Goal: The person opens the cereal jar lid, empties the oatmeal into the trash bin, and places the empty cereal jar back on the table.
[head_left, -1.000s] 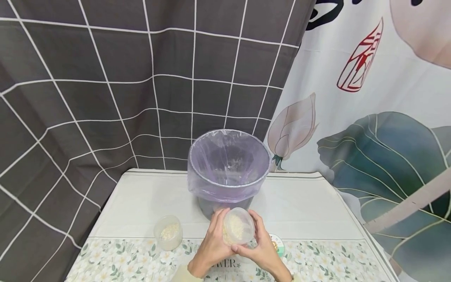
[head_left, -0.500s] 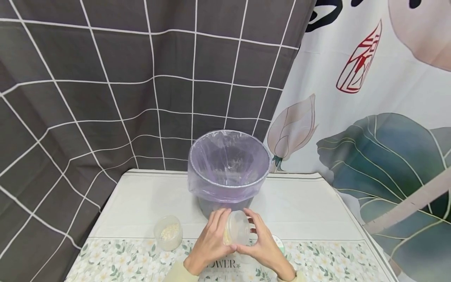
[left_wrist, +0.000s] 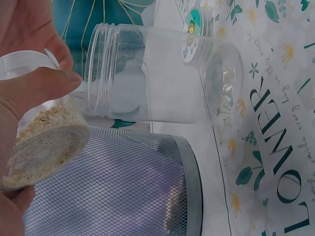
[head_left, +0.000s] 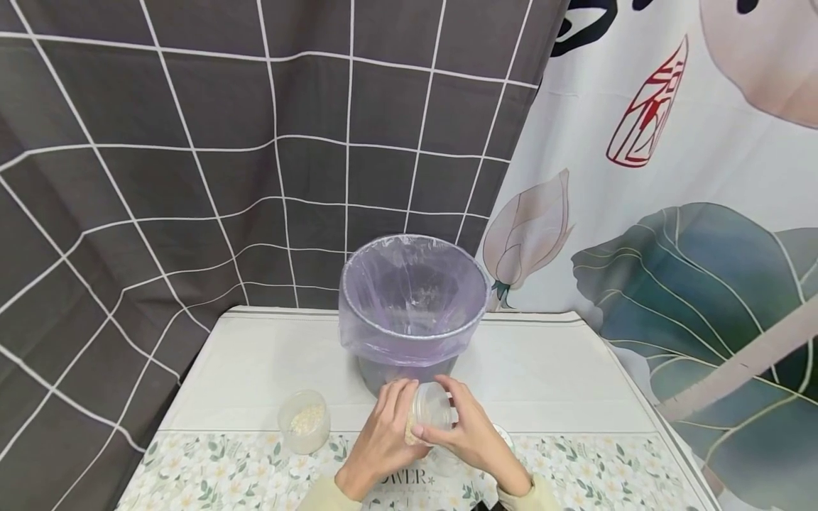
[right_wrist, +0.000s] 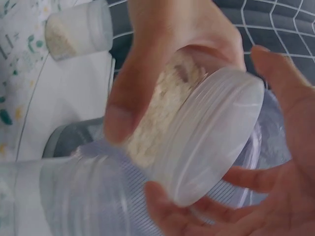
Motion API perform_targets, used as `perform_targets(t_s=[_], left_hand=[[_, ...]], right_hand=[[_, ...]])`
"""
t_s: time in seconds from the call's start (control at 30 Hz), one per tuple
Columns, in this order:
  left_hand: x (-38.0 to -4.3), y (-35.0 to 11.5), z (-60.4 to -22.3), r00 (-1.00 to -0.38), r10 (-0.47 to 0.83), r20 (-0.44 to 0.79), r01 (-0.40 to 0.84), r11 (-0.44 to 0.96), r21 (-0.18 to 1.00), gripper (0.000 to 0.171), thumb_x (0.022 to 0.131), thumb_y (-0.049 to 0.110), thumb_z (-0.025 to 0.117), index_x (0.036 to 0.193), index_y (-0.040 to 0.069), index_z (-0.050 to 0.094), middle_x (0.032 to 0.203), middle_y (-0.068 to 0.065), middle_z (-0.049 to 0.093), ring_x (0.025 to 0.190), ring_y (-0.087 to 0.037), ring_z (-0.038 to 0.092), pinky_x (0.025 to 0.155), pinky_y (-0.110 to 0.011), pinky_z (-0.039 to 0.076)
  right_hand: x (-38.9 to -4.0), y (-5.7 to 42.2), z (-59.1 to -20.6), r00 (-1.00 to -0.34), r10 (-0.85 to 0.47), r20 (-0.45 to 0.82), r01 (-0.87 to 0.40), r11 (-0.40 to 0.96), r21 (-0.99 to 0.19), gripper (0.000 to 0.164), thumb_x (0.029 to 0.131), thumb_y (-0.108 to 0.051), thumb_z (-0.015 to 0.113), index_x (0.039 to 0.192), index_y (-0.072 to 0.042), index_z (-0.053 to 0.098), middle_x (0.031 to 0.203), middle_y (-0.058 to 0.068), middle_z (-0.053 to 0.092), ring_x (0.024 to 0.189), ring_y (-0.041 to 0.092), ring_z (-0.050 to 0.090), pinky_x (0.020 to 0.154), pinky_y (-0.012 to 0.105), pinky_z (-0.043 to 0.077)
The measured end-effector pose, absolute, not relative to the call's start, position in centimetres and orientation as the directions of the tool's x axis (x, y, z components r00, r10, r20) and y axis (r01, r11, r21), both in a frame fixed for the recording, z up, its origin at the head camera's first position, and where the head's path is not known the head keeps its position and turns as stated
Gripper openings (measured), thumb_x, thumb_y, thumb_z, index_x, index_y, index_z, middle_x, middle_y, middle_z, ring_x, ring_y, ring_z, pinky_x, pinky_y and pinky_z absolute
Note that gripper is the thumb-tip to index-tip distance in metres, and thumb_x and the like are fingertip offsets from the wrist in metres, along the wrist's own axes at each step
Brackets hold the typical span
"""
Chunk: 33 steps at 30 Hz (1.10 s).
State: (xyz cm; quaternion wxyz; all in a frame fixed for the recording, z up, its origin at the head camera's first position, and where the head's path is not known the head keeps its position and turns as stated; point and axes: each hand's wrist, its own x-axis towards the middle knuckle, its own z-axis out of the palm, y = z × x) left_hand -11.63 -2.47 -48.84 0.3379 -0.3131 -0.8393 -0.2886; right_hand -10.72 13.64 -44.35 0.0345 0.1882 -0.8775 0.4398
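Note:
My left hand [head_left: 386,433] grips a clear jar of oat-like flakes [left_wrist: 54,132], tilted on its side. A frosted screw lid [right_wrist: 221,132] sits on this jar. In the head view my right hand [head_left: 469,429] holds the lid from the right, thumb and fingers at its rim. Below the hands an open clear jar [left_wrist: 167,73], with no flakes in it, stands on the tablecloth. Another jar with pale flakes [head_left: 305,422] is to the left of my hands.
A mesh bin [left_wrist: 118,182] lined with a purple bag [head_left: 409,348] stands just beyond my hands. A round item with a green and white label [left_wrist: 194,37] lies to the right, partly hidden by my right hand in the head view. Curtains [head_left: 307,170] hang behind the table.
The held jar has turned from showing its lid face-on to lying more sideways, lid toward the right. My right hand has shifted its grip around the lid.

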Motion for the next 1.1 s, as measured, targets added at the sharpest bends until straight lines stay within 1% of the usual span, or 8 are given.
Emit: perform_targets(t_s=[0.1,0.3,0.5,0.6,0.7,0.87,0.97,1.1], left_hand=[[-11.6,-2.4,-49.0,-0.571,0.316,0.757,0.72,0.636,0.278,0.085,0.043,0.034,0.072,0.114,-0.004,0.043,0.109,-0.011,0.042,0.099,-0.023,0.038,0.088,-0.029,0.031],[-11.5,-2.4,-49.0,-0.553,0.293,0.78,0.725,0.63,0.278,0.088,0.039,0.034,0.072,0.113,-0.005,0.044,0.108,-0.012,0.043,0.098,-0.023,0.039,0.085,-0.029,0.034],[-11.7,-2.5,-48.8,-0.54,0.291,0.79,0.727,0.635,0.262,0.085,0.042,0.036,0.07,0.112,-0.005,0.045,0.107,-0.011,0.046,0.098,-0.023,0.042,0.086,-0.03,0.035],[-11.7,-2.6,-48.8,-0.551,0.3,0.779,0.721,0.64,0.265,0.082,0.044,0.038,0.068,0.111,-0.005,0.046,0.107,-0.01,0.048,0.098,-0.022,0.043,0.086,-0.029,0.035],[-11.6,-2.8,-48.7,-0.588,0.319,0.743,0.724,0.618,0.307,0.08,0.047,0.038,0.068,0.112,-0.002,0.046,0.107,-0.006,0.048,0.098,-0.018,0.043,0.085,-0.026,0.036],[-11.3,-3.2,-48.5,-0.648,0.348,0.677,0.716,0.581,0.387,0.084,0.047,0.04,0.067,0.12,0.008,0.041,0.111,0.003,0.045,0.098,-0.01,0.042,0.081,-0.021,0.038],[-11.3,-3.3,-48.3,-0.65,0.353,0.673,0.714,0.586,0.383,0.085,0.048,0.041,0.067,0.121,0.008,0.039,0.113,0.004,0.044,0.1,-0.01,0.041,0.083,-0.02,0.036],[-11.4,-3.3,-48.1,-0.655,0.375,0.656,0.719,0.577,0.387,0.087,0.048,0.041,0.068,0.123,0.008,0.037,0.115,0.004,0.042,0.102,-0.009,0.04,0.087,-0.021,0.033]], right_hand=[[-10.7,13.3,-43.9,-0.932,-0.301,0.202,-0.347,0.58,-0.737,0.075,0.062,-0.05,0.064,0.123,-0.017,0.034,0.113,0.008,0.042,0.09,0.024,0.046,0.069,0.038,0.042],[-10.7,13.0,-43.3,-0.941,-0.298,0.162,-0.318,0.607,-0.728,0.076,0.061,-0.052,0.063,0.122,-0.015,0.036,0.11,0.01,0.044,0.088,0.025,0.046,0.066,0.038,0.042],[-10.8,13.0,-43.0,-0.935,-0.319,0.156,-0.329,0.614,-0.718,0.079,0.062,-0.053,0.062,0.123,-0.01,0.036,0.112,0.009,0.043,0.088,0.025,0.046,0.065,0.038,0.042],[-10.8,13.1,-43.0,-0.926,-0.336,0.17,-0.351,0.609,-0.711,0.079,0.063,-0.051,0.062,0.123,-0.008,0.037,0.111,0.009,0.044,0.087,0.024,0.046,0.064,0.037,0.043],[-10.9,13.4,-43.1,-0.893,-0.407,0.191,-0.419,0.602,-0.679,0.08,0.063,-0.05,0.063,0.125,-0.007,0.036,0.109,0.006,0.042,0.089,0.02,0.044,0.068,0.035,0.043],[-11.1,13.8,-42.7,-0.797,-0.57,0.199,-0.559,0.571,-0.601,0.083,0.063,-0.049,0.063,0.128,-0.009,0.031,0.11,-0.004,0.036,0.098,0.014,0.038,0.077,0.035,0.039],[-11.3,13.9,-42.5,-0.778,-0.592,0.211,-0.588,0.568,-0.575,0.083,0.063,-0.049,0.064,0.128,-0.01,0.032,0.108,-0.005,0.037,0.097,0.012,0.038,0.077,0.033,0.039],[-11.4,13.9,-42.4,-0.777,-0.594,0.208,-0.59,0.572,-0.57,0.083,0.063,-0.049,0.064,0.129,-0.011,0.031,0.11,-0.005,0.036,0.1,0.012,0.037,0.08,0.035,0.039]])
